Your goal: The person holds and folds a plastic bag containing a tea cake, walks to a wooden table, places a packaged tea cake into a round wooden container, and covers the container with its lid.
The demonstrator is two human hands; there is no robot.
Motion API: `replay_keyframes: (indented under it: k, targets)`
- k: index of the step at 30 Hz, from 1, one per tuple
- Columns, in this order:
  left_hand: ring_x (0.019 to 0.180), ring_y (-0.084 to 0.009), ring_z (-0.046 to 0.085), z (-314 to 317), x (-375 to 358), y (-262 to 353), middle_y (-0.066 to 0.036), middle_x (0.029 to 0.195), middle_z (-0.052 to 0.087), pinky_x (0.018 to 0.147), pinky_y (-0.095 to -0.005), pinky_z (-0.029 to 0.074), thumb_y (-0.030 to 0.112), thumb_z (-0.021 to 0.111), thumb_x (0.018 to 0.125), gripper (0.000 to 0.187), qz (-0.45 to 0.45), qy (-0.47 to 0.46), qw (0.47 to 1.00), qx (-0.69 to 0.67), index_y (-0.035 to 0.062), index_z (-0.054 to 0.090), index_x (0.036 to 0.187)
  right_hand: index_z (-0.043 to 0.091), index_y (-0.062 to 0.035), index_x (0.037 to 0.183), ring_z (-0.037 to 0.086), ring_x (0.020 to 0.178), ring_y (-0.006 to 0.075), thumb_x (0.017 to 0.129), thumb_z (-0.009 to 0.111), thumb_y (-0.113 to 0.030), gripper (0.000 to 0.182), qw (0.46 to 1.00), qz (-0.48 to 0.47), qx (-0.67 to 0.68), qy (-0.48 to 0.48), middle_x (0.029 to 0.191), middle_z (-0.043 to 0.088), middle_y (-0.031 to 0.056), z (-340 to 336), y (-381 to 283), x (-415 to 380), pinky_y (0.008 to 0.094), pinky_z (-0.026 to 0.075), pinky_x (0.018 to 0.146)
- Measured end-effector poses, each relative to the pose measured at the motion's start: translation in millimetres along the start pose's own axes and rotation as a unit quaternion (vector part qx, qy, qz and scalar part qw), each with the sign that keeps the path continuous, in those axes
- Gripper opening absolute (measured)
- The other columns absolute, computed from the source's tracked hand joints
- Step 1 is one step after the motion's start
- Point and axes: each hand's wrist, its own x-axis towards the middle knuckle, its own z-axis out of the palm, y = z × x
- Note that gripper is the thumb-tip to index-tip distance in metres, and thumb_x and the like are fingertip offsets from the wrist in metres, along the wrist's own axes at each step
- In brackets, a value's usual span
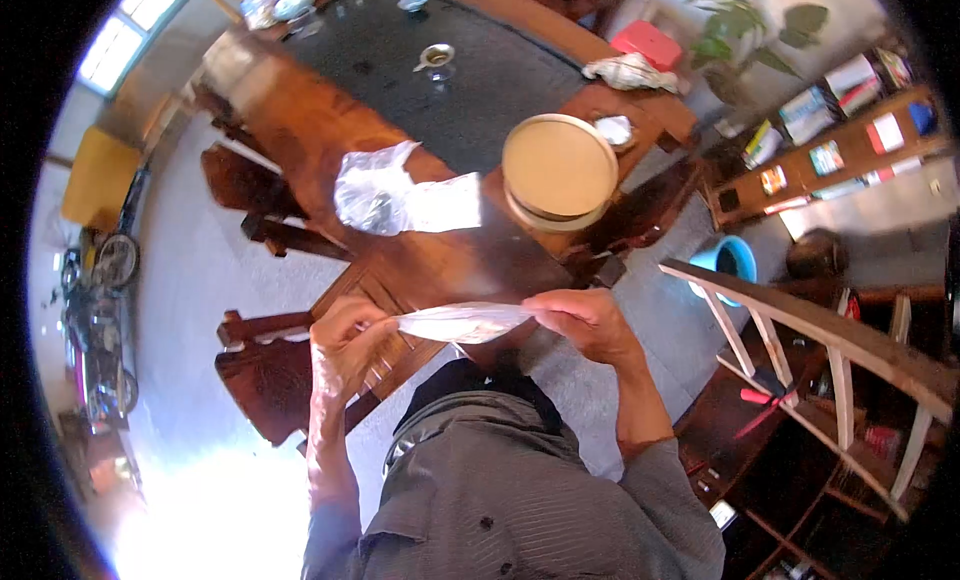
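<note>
Stretched between my two hands is a clear plastic bag (465,323), with something pale showing inside that I cannot make out. My left hand (350,335) pinches its left end and my right hand (585,322) pinches the right end. The bag is held level in front of my body, before the near edge of the wooden table (470,265). Beyond it on the tabletop lie a crumpled clear plastic bag (370,190) and a white packet (445,202), touching each other. To their right rests a round tan container (560,170).
A slatted wooden chair (265,380) stands at the table's left. At the right are a wooden ladder-like frame (820,335), a blue bucket (732,262) and a shelf (830,170) with boxes. A small cup (437,56) sits on the table's dark top.
</note>
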Motion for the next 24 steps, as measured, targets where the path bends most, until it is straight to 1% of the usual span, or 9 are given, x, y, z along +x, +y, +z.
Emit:
replay_keyframes:
  k: [1,4,7,13,16,19,22,23,24]
  targets:
    - [0.072,-0.0152,0.059,-1.5,1.1,0.1,-0.007,0.077,0.064,0.064,-0.0289,0.046,0.003,0.079,0.078,0.011,0.018,0.003,1.000,0.023,-0.0015,0.070,0.080,0.073,0.0013,0.099,0.072,0.080,0.0215,0.089,0.071,-0.008,0.013,1.000,-0.009,-0.006,-0.002,0.091,0.074,0.0138,-1.6,-4.0,2.7,0.0296,0.056,0.070]
    - [0.069,-0.0165,0.060,-10.7,3.3,-0.3,-0.007,0.075,0.065,0.062,-0.0306,0.047,0.006,0.080,0.079,0.012,0.037,-0.013,0.998,0.058,-0.0008,0.069,0.079,0.072,-0.0003,0.097,0.072,0.085,0.0258,0.091,0.069,-0.018,0.019,0.999,0.037,-0.006,-0.004,0.094,0.074,0.0144,-4.5,-12.2,3.2,0.0342,0.056,0.077]
    - [0.068,-0.0172,0.060,-18.8,3.3,-3.5,-0.007,0.075,0.065,0.061,-0.0312,0.047,0.008,0.080,0.079,0.014,0.049,-0.043,0.996,0.067,-0.0003,0.069,0.080,0.072,0.0001,0.093,0.070,0.083,0.0270,0.088,0.072,-0.015,0.016,0.998,0.068,-0.001,-0.012,0.092,0.073,0.0142,-8.0,-21.0,6.0,0.0346,0.055,0.075]
    - [0.070,-0.0209,0.063,-27.2,-3.6,-11.7,-0.008,0.076,0.064,0.063,-0.0344,0.051,0.014,0.078,0.081,0.015,0.045,-0.084,0.991,0.095,0.0030,0.070,0.086,0.068,0.0000,0.087,0.066,0.076,0.0278,0.085,0.070,-0.008,0.009,0.998,0.026,-0.058,-0.002,0.084,0.068,0.0133,-5.6,-32.8,14.0,0.0363,0.053,0.068]
    - [0.070,-0.0217,0.064,-30.3,-5.3,-14.8,-0.008,0.076,0.064,0.062,-0.0351,0.051,0.016,0.078,0.082,0.017,0.071,-0.084,0.988,0.113,0.0022,0.069,0.085,0.064,0.0004,0.085,0.065,0.072,0.0213,0.083,0.070,0.000,0.007,0.998,0.004,-0.060,-0.010,0.082,0.066,0.0118,-3.3,-35.2,10.8,0.0326,0.051,0.064]
    - [0.087,-0.0262,0.067,-37.3,-7.0,-15.6,-0.012,0.092,0.067,0.075,-0.0387,0.054,0.024,0.082,0.078,0.031,0.012,-0.133,0.986,0.096,0.0031,0.070,0.098,0.064,0.0002,0.085,0.066,0.072,0.0237,0.082,0.070,-0.001,0.007,0.997,-0.027,-0.059,-0.035,0.081,0.066,0.0131,-1.8,-45.3,11.5,0.0338,0.052,0.065]
    - [0.111,-0.0325,0.061,-29.2,-6.7,13.5,-0.017,0.116,0.062,0.093,-0.0440,0.050,0.031,0.085,0.074,0.058,0.112,-0.035,0.976,0.184,0.0043,0.064,0.121,0.064,0.0000,0.084,0.066,0.073,0.0262,0.081,0.071,-0.001,0.008,0.994,-0.066,-0.070,-0.047,0.080,0.066,0.0138,6.0,-58.1,15.1,0.0349,0.052,0.065]
    - [0.126,-0.0361,0.051,-25.3,-7.2,18.6,-0.020,0.132,0.053,0.106,-0.0475,0.042,0.033,0.087,0.070,0.079,0.128,-0.072,0.967,0.210,0.0060,0.054,0.136,0.064,-0.0008,0.083,0.067,0.074,0.0285,0.079,0.072,-0.001,0.009,0.991,-0.084,-0.087,-0.055,0.078,0.066,0.0131,8.3,-62.6,17.1,0.0363,0.053,0.066]
    - [0.125,-0.0340,0.053,-16.7,-2.5,30.8,-0.018,0.130,0.055,0.105,-0.0472,0.043,0.031,0.086,0.070,0.076,0.161,-0.091,0.960,0.212,0.0063,0.054,0.135,0.064,-0.0015,0.084,0.067,0.074,0.0289,0.079,0.072,-0.001,0.009,0.988,-0.106,-0.089,-0.068,0.078,0.066,0.0124,11.0,-65.7,20.4,0.0364,0.053,0.065]
